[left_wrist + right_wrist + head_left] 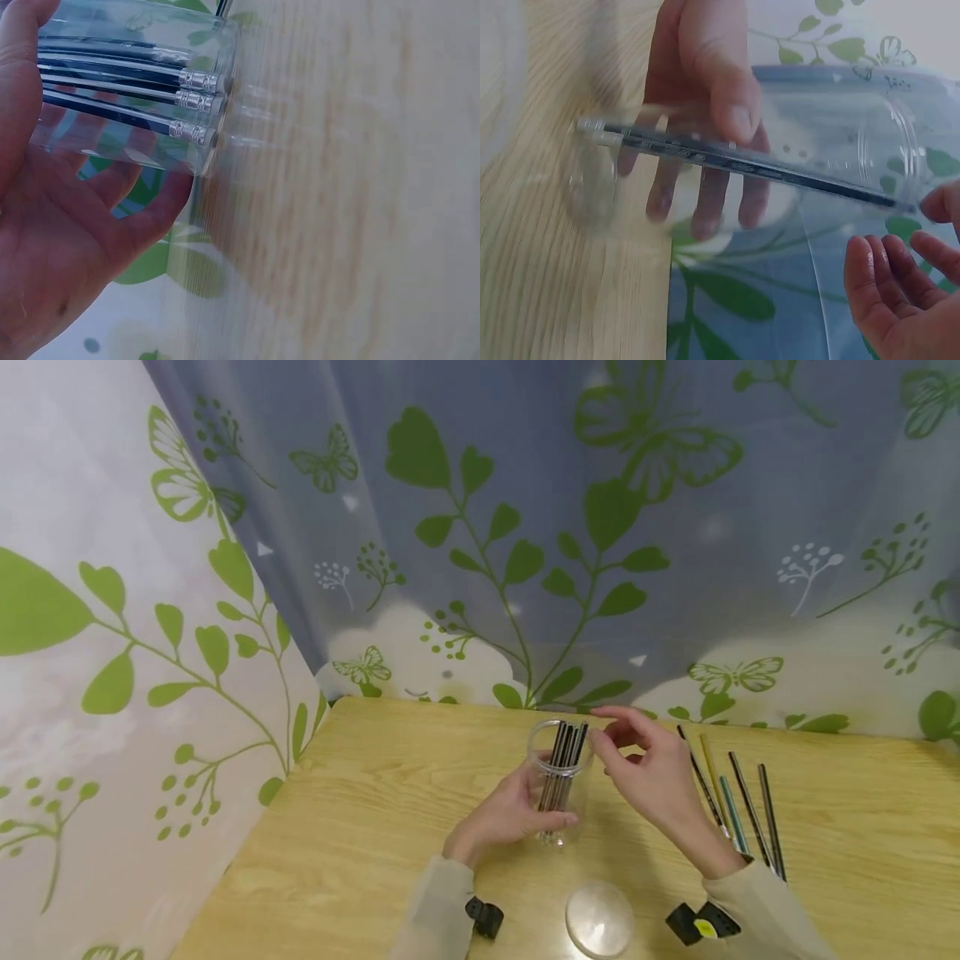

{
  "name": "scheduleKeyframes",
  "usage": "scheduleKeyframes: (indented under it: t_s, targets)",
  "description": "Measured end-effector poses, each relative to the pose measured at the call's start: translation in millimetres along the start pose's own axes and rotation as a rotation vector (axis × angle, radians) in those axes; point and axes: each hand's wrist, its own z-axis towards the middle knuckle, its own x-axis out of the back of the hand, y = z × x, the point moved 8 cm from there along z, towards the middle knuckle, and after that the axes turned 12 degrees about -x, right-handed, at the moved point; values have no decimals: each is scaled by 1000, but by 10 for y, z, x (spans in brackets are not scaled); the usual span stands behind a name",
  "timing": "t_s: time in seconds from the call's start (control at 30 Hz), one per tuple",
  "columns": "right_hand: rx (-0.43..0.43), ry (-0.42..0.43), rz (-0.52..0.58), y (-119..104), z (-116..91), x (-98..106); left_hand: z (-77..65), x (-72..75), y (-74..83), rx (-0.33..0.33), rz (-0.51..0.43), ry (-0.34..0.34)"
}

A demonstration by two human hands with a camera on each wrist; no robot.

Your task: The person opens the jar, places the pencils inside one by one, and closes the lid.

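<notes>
A clear jar [576, 835] is held in my left hand [504, 810], whose fingers and thumb wrap around its side. Several dark pencils [564, 747] lean inside it; in the left wrist view their metal-banded eraser ends [196, 101] rest toward the jar's base. My right hand [660, 777] is at the mouth of the jar. Its thumb is close to the tip of one pencil [780, 174]; whether they touch, I cannot tell. In the right wrist view, the fingers [862, 277] are loosely bent and separate from the thumb, with nothing between them.
More pencils lie on the table right of the jar, partly behind the right forearm: a teal one [733, 814], a yellowish one and dark ones. A round translucent lid [600, 918] lies near the front. A patterned curtain [480, 568] hangs behind the wooden table [337, 827].
</notes>
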Motion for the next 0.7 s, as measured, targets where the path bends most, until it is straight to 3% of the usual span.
scheduleKeyframes:
  t_s: [0.3,0.53,0.7]
  targets:
    - [-102,60,-150,392,-165,502,-12,-57,-38,2,-35,-21]
    - [-219,65,-284,874,-250,833,-73,-34,-50,3,-31,-6]
    - [-310,62,-415,1240,-280,1100,-17,-36,6,-41,-50,-21]
